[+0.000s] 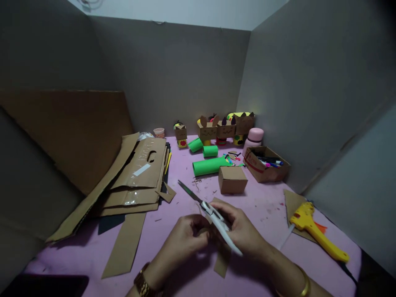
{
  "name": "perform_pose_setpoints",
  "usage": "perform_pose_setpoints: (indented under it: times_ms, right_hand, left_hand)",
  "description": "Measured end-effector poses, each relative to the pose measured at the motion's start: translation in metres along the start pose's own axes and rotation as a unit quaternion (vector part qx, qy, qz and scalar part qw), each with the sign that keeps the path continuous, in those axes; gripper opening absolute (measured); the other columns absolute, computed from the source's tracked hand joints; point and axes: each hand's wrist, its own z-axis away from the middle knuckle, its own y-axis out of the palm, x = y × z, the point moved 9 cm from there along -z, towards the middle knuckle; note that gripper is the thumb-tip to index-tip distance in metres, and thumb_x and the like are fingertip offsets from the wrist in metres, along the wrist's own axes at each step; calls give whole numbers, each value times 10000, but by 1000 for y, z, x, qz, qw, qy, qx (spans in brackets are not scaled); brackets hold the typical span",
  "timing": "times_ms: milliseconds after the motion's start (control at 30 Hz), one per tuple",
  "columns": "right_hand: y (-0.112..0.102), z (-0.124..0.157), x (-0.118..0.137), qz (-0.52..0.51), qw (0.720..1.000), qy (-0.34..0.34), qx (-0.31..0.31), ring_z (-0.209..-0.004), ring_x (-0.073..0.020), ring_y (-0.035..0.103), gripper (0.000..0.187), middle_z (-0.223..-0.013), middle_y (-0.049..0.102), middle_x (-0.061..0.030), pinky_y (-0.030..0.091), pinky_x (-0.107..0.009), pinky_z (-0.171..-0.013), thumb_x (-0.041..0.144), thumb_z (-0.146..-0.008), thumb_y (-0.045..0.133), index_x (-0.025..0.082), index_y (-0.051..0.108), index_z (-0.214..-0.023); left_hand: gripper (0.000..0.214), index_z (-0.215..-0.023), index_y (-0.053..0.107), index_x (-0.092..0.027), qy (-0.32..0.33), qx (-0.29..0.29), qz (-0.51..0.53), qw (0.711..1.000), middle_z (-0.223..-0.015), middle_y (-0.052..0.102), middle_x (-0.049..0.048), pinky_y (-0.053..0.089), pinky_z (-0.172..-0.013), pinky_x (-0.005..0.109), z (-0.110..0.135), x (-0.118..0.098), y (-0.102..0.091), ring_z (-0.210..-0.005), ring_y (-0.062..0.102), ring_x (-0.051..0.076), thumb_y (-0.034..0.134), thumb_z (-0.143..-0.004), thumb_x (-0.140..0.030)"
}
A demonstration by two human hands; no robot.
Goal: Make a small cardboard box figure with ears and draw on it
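two hands close together: right hand (246, 229) closed round white-handled scissors (213, 211), blades pointing forward-left; left hand (187, 235) pinching a cardboard strip (222, 263) between the two. small cardboard box (232, 181) stands beyond right hand; yellow glue gun (320, 235) lies right of both hands.

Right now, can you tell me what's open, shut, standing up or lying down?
Scissors: in the right hand, blades look shut
Pen box: open
Small cardboard box: looks shut
Pink bottle: upright, lid on
Paper cup: upright
Long green tube: lying down
Glue gun: lying down
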Motion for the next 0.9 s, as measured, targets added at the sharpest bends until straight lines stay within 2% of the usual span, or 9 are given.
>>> perform_pose_setpoints:
  times_ms: [100,200,267,333,367,433,533,700,900]
  right_hand:
    - [2,1,-2,-7,1000,3,3,-858,-180,611,431,-887,651,-8,489,-305,-791,63,-658,634,220,691,-1055]
    - [-9,1,-13,-50,996,33,-62,-694,-139,562,473,-751,606,23,477,-249,-636,74,-602,653,201,665,-1057]
    - [-18,1,-20,-103,987,55,-111,-614,-120,526,540,-708,586,37,454,-225,-557,113,-577,683,196,612,-1105]
    - [-25,2,-24,-145,975,59,-156,-632,-127,545,576,-747,603,28,466,-226,-565,156,-568,716,208,572,-1123]
    - [-28,2,-24,-159,970,55,-175,-656,-134,559,568,-769,609,21,475,-231,-581,175,-565,729,218,570,-1108]
    - [-30,3,-24,-180,963,48,-197,-677,-142,566,542,-772,605,21,482,-236,-599,202,-562,750,234,579,-1075]
    - [-25,5,-25,-209,955,50,-204,-618,-127,531,545,-705,562,49,464,-229,-568,202,-559,773,241,584,-1068]
    - [-17,11,-29,-230,948,45,-217,-578,-105,488,561,-666,525,71,439,-212,-545,184,-569,788,235,570,-1084]
    - [-12,10,-28,-172,964,43,-198,-641,-122,524,551,-748,558,40,465,-240,-601,232,-629,759,229,551,-1139]
  left_hand:
    - [101,-752,714,-143,-1,4,-23,1000,-692,650,24,386,-598,262,1,1,0,-649,536,162,618,-718,-138]
    - [60,-730,692,-148,0,-36,30,999,-696,639,28,410,-621,273,-1,7,-8,-672,558,172,684,-718,-207]
    - [257,-885,690,-171,16,-59,137,989,-864,672,56,450,-704,297,-2,9,-9,-789,603,199,778,-656,-246]
    - [511,-1042,648,-213,25,-58,248,967,-996,673,73,469,-755,322,-3,11,-3,-872,618,217,853,-577,-269]
    - [551,-1068,636,-222,21,-50,286,957,-1007,679,79,474,-759,330,-3,12,3,-879,621,220,864,-571,-288]
    - [433,-1017,660,-201,14,-47,317,947,-979,699,94,472,-781,338,-3,14,12,-887,623,221,830,-637,-320]
    - [265,-969,699,-171,7,-86,328,941,-958,717,104,461,-814,334,-1,20,15,-878,624,205,751,-741,-296]
    - [211,-899,742,-148,-18,-117,367,923,-916,743,106,472,-817,330,1,31,16,-844,647,202,754,-732,-277]
    - [142,-817,759,-149,-15,-150,361,920,-808,751,69,481,-763,281,5,30,7,-774,641,173,739,-734,-262]
